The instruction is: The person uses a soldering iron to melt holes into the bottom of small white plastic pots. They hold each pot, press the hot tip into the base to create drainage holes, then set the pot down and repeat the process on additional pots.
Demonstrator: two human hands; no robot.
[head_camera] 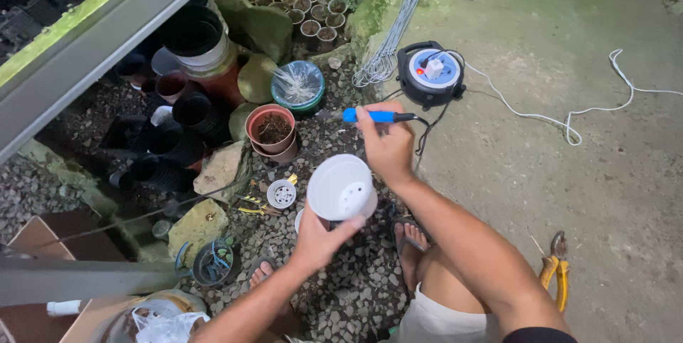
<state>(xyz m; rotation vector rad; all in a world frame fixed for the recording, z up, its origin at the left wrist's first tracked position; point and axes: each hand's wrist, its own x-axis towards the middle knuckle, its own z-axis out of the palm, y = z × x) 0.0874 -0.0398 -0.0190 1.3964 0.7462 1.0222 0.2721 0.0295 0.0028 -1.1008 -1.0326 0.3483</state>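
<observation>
The left hand grips the white pot upside down from beneath, holed base facing up. Just above it, the right hand is closed round the blue soldering iron, which lies level, tip pointing left past the pot's far rim.

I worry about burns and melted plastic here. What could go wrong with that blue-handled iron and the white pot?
The right hand grips the blue-handled soldering iron near the left hand holding the upturned white plastic pot; a slip could burn fingers. Its cord runs to the cable reel close by and may snag. Bare feet in sandals lie below.
</observation>
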